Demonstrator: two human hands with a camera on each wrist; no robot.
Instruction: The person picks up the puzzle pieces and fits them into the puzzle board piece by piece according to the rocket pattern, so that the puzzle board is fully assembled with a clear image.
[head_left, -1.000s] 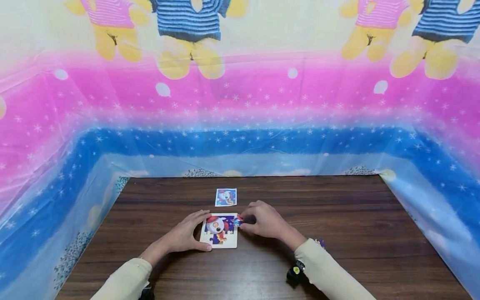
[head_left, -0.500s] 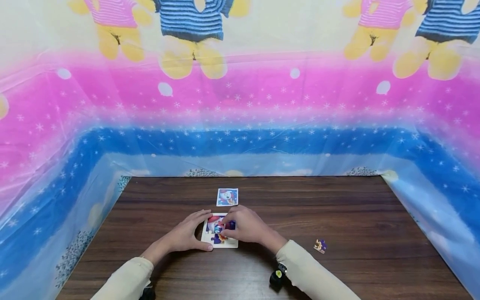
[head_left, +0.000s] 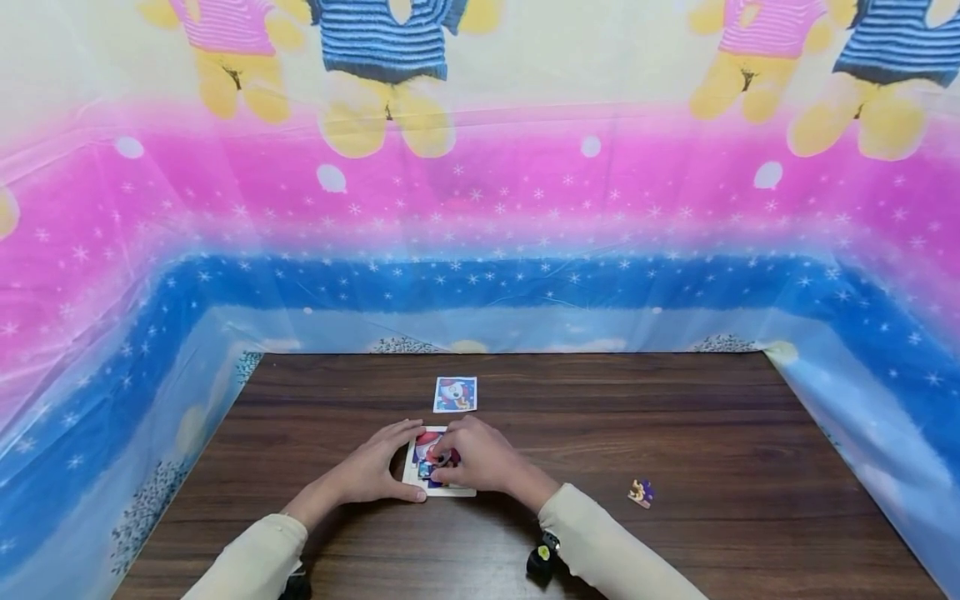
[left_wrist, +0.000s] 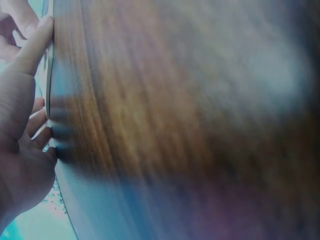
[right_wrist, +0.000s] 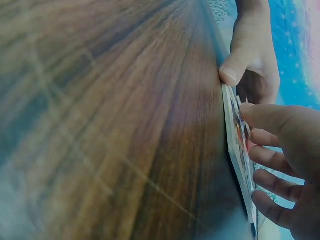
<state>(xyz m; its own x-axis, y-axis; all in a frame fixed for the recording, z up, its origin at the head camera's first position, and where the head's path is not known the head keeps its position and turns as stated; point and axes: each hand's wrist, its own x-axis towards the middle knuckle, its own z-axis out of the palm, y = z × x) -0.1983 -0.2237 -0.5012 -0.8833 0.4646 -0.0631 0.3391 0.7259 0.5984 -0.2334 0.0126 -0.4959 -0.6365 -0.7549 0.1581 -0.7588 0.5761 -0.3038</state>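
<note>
A small jigsaw board with a pale frame lies on the dark wooden table, partly filled with a picture of a white character in a red hat. My left hand holds its left side, thumb at the near corner and fingers at the far corner. Over the board, my right hand pinches a puzzle piece with blue on it, low in the lower left part of the picture. Its fingers hide much of the board. In the right wrist view the right thumb and fingertips are close against the board's face.
One loose purple and cream puzzle piece lies on the table to the right. Behind the board is a small picture card with the same character. A printed cloth hangs around the table's back and sides.
The right hand has brought the puzzle piece from the board's right edge leftward over the picture, then slightly nearer to the lower left. The left hand has stayed on the board.
</note>
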